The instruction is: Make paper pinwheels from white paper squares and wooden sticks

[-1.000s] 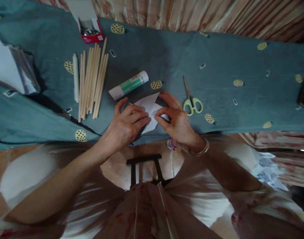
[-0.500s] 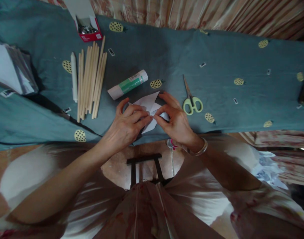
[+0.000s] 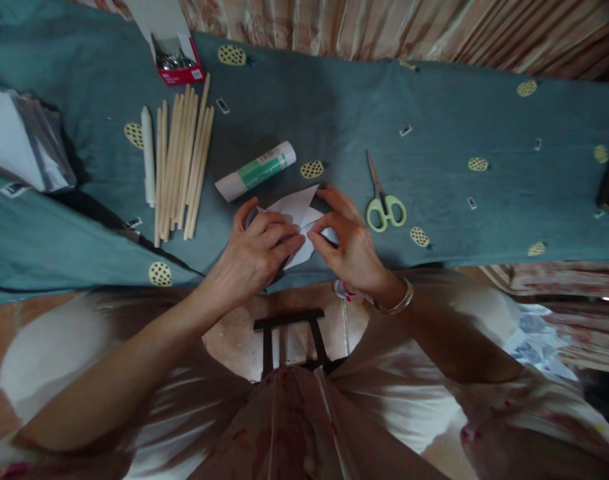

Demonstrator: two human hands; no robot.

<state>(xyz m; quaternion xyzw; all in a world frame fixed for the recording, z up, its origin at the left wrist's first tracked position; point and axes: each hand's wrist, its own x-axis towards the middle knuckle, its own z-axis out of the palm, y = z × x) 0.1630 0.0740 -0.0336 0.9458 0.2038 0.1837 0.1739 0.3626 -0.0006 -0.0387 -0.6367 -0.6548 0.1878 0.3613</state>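
Blue-green cloth printed with pineapples covers the table (image 3: 434,173), which runs across the frame. Nearest, at the bottom centre, a dark frame (image 3: 289,320) stands over the floor between the knees. Just above it, at the middle of the frame, the paper (image 3: 298,257) lies at the table's near edge, directly between the hands. Folded and partly covered, it does not show a clear long axis, though one sharp tip points to the upper right. Neither hand is nearer, since both touch it: the left hand (image 3: 254,250) bends its fingers over the left part, holding it, and the right hand (image 3: 354,250) pinches it near the middle between thumb and forefinger.

Beyond, the scissors (image 3: 386,210) lie right of the right hand, tips pointing up the frame. The glue (image 3: 257,171) slants towards the upper right; its green label has a barcode-like patch and print too small to read. Sticks (image 3: 182,167) lie left of it. Further off, the red box (image 3: 182,75) stands open at the upper left, its white lettering illegible. A curtain (image 3: 359,30) closes the top.
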